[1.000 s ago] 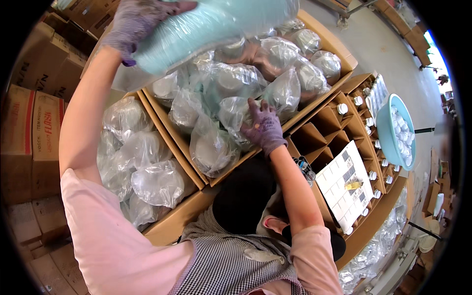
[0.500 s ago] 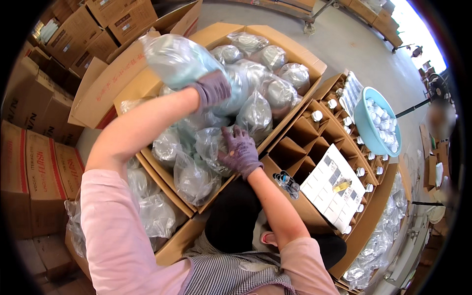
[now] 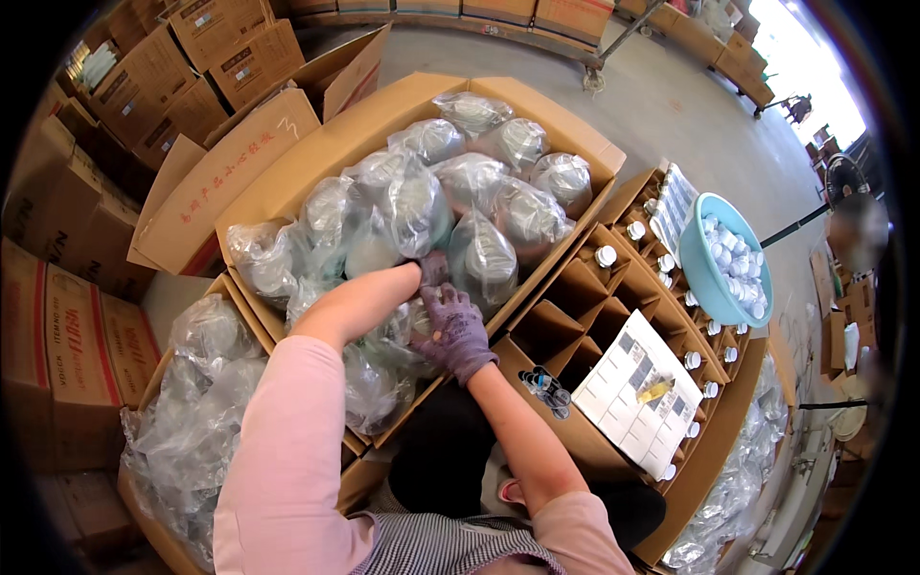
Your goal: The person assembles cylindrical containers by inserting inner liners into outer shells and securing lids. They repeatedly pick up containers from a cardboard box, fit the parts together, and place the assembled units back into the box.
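Note:
A large cardboard box (image 3: pixel 609 153) holds several rounded glass-like vessels in transparent plastic bags (image 3: pixel 417 196); they stand close together. My left hand (image 3: pixel 434 269), in a purple-grey glove, reaches down among the bags near the middle of the box. Its fingers are hidden, so what it grips does not show. Close beside it, my gloved right hand (image 3: pixel 458 333) rests on the bagged vessels at the near side, fingers stretched out and slightly apart. One bagged vessel (image 3: pixel 484 257) stands just to the right of both hands.
To the right is a divided carton (image 3: pixel 546 321) with white-capped bottles, a printed sheet (image 3: pixel 637 393) and dark-blue small items (image 3: pixel 546 391) on it. A light-blue basin (image 3: pixel 702 278) holds white caps. More plastic-wrapped items (image 3: pixel 196 422) fill a box at left. Stacked cartons (image 3: pixel 81 335) stand beyond.
My left hand has come down from above the box's left part with a bagged vessel, and is now low among the bags. My right hand stays nearly in place, its fingers now by my left hand.

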### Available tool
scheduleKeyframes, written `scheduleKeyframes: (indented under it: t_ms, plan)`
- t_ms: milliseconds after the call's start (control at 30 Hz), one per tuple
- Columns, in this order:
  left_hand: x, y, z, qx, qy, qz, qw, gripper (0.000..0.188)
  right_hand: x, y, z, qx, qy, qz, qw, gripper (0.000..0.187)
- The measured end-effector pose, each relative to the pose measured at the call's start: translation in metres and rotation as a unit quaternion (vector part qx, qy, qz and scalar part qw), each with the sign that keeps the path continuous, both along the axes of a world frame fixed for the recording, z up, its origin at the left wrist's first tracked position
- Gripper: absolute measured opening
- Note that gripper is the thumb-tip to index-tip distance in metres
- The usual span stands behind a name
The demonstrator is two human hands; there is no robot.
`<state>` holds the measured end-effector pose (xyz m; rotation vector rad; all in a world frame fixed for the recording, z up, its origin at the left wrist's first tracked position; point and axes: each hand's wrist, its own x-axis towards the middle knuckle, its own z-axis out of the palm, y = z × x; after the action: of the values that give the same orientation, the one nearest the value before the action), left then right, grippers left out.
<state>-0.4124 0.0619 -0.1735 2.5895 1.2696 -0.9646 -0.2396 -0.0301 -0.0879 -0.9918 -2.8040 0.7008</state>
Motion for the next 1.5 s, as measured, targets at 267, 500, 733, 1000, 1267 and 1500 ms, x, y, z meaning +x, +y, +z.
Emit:
scheduleKeyframes:
  t_ms: [267,500,733,1000,1267,1500]
  plan:
    - [-0.038,0.033,0.020,0.094,-0.210,0.068,0.971,0.021,0.009,0.007,-0.034,0.072,0.324,0.050,0.942,0.055]
    - [-0.009,0.048,0.029,0.124,-0.257,0.082,0.955,0.022,0.072,-0.023,-0.005,0.056,0.464,-0.099,0.878,0.058]
    - [-0.022,0.010,0.043,0.168,-0.322,0.201,0.910,0.022,0.188,-0.112,-0.025,0.113,0.352,-0.120,0.921,0.059]
    - [-0.055,-0.015,0.105,0.320,-0.369,0.291,0.822,0.024,0.300,-0.192,0.019,0.211,0.226,-0.262,0.914,0.050]
    - [-0.063,-0.055,0.189,0.441,-0.456,0.290,0.717,0.025,0.603,-0.338,0.097,0.284,-0.137,-0.845,0.432,0.054]
    - [0.102,-0.084,0.186,0.151,-0.428,0.324,0.830,0.040,0.696,-0.436,0.018,-0.164,-0.180,-0.881,0.406,0.070]
